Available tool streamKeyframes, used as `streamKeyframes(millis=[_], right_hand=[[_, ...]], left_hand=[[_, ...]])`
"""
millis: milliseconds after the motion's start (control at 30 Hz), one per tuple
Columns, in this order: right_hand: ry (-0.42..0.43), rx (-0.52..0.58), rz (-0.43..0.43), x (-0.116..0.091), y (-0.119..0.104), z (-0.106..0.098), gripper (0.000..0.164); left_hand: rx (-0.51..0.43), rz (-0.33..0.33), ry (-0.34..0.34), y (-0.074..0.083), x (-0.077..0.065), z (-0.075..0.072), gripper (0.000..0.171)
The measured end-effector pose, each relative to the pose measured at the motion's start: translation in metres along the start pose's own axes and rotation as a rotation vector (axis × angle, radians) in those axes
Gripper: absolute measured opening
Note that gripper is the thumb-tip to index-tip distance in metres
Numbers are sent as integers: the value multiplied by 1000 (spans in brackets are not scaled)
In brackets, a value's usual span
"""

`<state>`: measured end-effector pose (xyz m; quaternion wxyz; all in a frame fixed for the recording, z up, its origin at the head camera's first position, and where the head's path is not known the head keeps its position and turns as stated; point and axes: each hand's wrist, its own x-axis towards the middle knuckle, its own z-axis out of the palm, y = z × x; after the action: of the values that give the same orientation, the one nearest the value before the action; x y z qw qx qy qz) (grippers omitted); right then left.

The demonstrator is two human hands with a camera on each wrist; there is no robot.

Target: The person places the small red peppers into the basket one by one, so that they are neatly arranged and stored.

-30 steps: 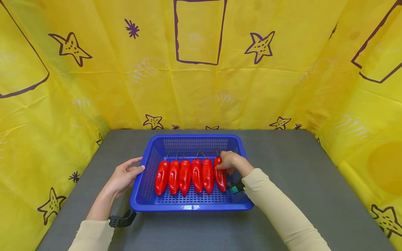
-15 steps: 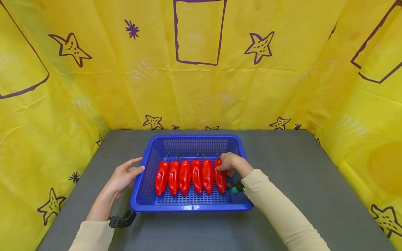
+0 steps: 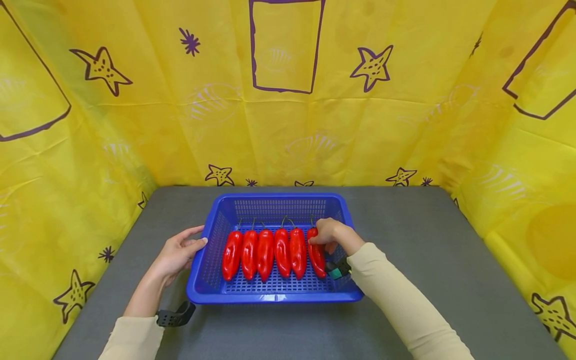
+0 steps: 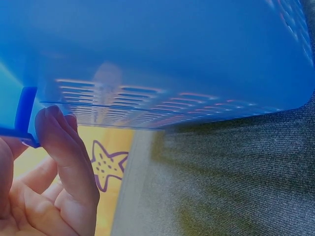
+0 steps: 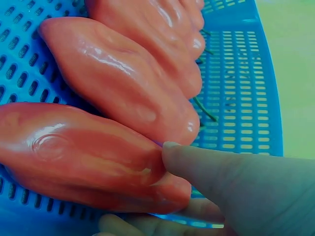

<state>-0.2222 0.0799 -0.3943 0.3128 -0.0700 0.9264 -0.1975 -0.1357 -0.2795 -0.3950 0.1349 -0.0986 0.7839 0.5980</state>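
Several glossy red peppers (image 3: 265,255) with thin green stems lie side by side in a blue perforated plastic basket (image 3: 274,298). At the row's right end, my right hand (image 3: 335,235) grips the last pepper (image 3: 317,260) near its stem end. In the right wrist view the thumb presses on top of this pepper (image 5: 83,152), while the other fingers are partly hidden beneath it. My left hand (image 3: 177,252) holds the basket's left rim, thumb on top. From the left wrist, its bent fingers (image 4: 69,152) show under the rim, against the outer wall.
The basket stands on a grey cloth-covered table (image 3: 414,240). Behind it and on both sides hangs a yellow curtain (image 3: 288,130) printed with starfish. Each wrist wears a dark strap, the left strap (image 3: 175,315) close to the basket's front left corner.
The lower tip of the rightmost pepper has swung slightly right, and it now lies more slanted. My left hand and the basket have stayed in place.
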Motion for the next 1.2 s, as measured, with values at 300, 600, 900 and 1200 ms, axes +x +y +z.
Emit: streamKeyframes(millis=[300, 600, 900, 1200], right_hand=[[96, 14, -4, 0, -1, -2, 36], [195, 24, -61, -9, -3, -10, 50], [261, 32, -153, -23, 2, -21, 46], [306, 103, -297, -37, 12, -30, 41]], left_hand=[[5, -1, 5, 1, 0, -1, 63], [11, -8, 15, 2, -2, -1, 63], [9, -4, 13, 2, -4, -1, 63], [77, 17, 54, 2, -4, 2, 61]])
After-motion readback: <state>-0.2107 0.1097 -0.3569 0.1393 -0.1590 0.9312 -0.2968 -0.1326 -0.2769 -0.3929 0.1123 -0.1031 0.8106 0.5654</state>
